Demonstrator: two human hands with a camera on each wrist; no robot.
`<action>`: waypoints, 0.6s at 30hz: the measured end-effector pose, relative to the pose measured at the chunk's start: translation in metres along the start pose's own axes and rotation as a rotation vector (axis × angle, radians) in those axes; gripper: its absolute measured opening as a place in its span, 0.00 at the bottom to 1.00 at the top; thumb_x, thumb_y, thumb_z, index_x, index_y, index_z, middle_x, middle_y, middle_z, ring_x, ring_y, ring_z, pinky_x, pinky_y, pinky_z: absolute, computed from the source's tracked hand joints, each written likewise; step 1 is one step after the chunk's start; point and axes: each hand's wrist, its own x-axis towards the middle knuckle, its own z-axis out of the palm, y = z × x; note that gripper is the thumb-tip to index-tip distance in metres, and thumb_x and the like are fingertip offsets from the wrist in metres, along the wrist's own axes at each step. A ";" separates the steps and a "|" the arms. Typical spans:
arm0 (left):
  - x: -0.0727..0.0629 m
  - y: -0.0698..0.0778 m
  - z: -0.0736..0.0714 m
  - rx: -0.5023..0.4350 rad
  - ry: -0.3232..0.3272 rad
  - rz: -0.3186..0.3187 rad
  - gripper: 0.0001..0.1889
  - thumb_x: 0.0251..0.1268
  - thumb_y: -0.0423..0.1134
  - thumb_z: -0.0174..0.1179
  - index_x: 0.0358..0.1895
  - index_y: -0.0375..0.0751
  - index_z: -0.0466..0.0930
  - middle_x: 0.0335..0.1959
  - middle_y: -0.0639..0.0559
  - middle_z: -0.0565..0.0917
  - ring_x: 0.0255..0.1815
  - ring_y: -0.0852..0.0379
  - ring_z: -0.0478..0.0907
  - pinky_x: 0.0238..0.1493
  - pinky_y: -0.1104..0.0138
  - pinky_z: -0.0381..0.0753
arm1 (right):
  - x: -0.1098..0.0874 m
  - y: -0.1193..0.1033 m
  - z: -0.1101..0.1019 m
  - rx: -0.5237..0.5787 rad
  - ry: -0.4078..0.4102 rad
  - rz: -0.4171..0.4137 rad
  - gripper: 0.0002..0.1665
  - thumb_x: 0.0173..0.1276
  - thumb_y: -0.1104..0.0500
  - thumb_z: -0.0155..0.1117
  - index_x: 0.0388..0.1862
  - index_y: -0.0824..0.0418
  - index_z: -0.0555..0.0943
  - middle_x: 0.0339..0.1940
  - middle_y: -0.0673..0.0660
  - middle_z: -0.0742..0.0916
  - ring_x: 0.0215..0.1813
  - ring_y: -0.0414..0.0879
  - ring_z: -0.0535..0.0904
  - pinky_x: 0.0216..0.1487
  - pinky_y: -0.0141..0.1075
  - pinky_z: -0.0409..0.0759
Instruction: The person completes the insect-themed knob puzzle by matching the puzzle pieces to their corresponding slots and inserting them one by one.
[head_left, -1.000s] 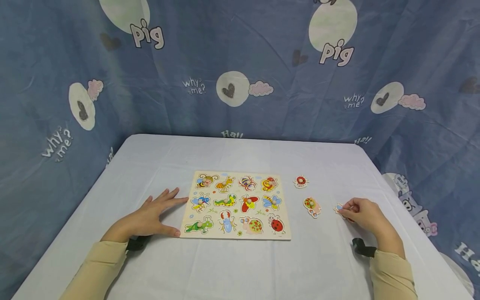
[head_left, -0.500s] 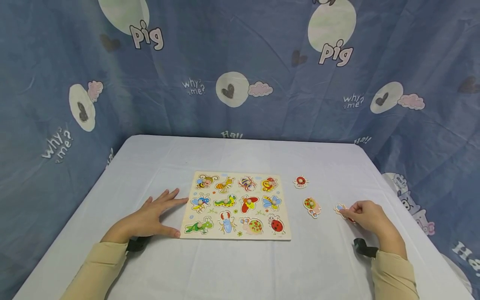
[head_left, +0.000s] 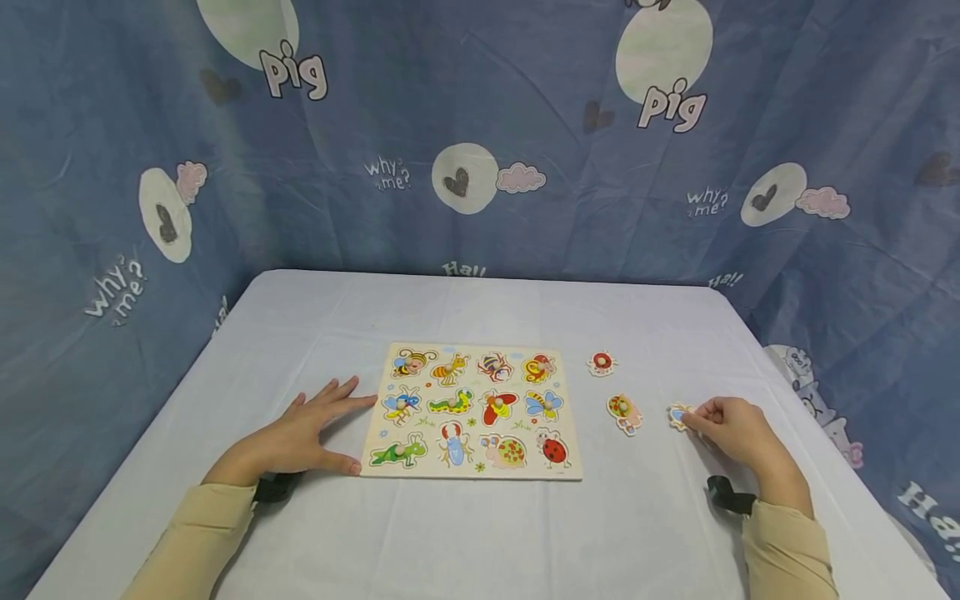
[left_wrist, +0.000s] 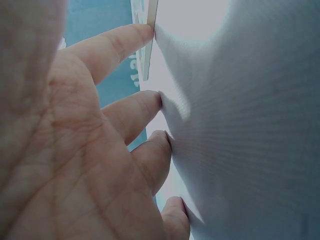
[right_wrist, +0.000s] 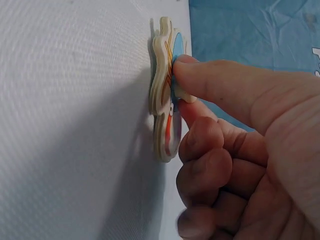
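Note:
My right hand (head_left: pixel 723 429) pinches the knob of a blue beetle puzzle piece (head_left: pixel 678 417) between thumb and index finger. In the right wrist view this wooden beetle piece (right_wrist: pixel 165 95) stands close to the white cloth, its red-orange part at the lower end; the knob is partly hidden by the thumb. The other fingers are curled beneath. My left hand (head_left: pixel 300 433) lies with spread fingers at the left side of the wooden insect puzzle board (head_left: pixel 572 425), index finger and thumb touching its edge. In the left wrist view a fingertip (left_wrist: pixel 145 34) meets the board's edge.
Between the board and my right hand lie a snail piece (head_left: pixel 622 414) and, farther back, a red ladybug piece (head_left: pixel 602 364). The white-covered table (head_left: pixel 465 542) ends at a blue printed curtain (head_left: pixel 480 233).
My right hand has shifted slightly to the right, and the beetle piece has turned a little in its fingers. The left hand and the board stay where they were.

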 end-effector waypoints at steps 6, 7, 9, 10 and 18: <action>-0.001 0.001 -0.001 0.000 0.001 0.000 0.55 0.45 0.61 0.84 0.80 0.53 0.72 0.88 0.31 0.54 0.88 0.22 0.43 0.77 0.20 0.35 | 0.000 -0.002 0.000 0.015 0.011 -0.008 0.18 0.77 0.51 0.68 0.42 0.68 0.83 0.29 0.53 0.83 0.32 0.45 0.73 0.32 0.36 0.71; -0.001 0.001 -0.001 -0.002 0.001 -0.001 0.55 0.45 0.61 0.84 0.80 0.53 0.72 0.88 0.31 0.54 0.88 0.22 0.42 0.77 0.20 0.34 | 0.000 -0.003 0.000 0.019 0.011 -0.008 0.17 0.77 0.52 0.68 0.42 0.68 0.84 0.29 0.53 0.83 0.32 0.45 0.73 0.32 0.36 0.71; -0.001 0.001 -0.001 -0.005 0.000 0.001 0.55 0.45 0.61 0.84 0.80 0.53 0.72 0.88 0.30 0.54 0.88 0.22 0.42 0.77 0.19 0.34 | 0.001 -0.003 0.001 0.022 0.012 -0.008 0.17 0.76 0.53 0.68 0.42 0.68 0.84 0.29 0.53 0.83 0.32 0.44 0.73 0.31 0.35 0.71; -0.001 0.001 -0.001 -0.006 0.000 0.001 0.55 0.45 0.61 0.84 0.80 0.53 0.71 0.88 0.30 0.54 0.88 0.22 0.42 0.77 0.19 0.34 | 0.001 -0.003 0.002 0.023 0.011 -0.009 0.16 0.76 0.53 0.68 0.42 0.68 0.84 0.29 0.53 0.83 0.32 0.44 0.73 0.31 0.35 0.71; 0.000 0.000 0.000 -0.007 0.000 0.004 0.55 0.45 0.60 0.85 0.81 0.53 0.71 0.88 0.31 0.53 0.88 0.22 0.42 0.77 0.19 0.34 | 0.002 -0.005 0.004 0.024 0.023 -0.033 0.13 0.74 0.57 0.69 0.43 0.68 0.85 0.28 0.52 0.84 0.31 0.44 0.73 0.32 0.34 0.71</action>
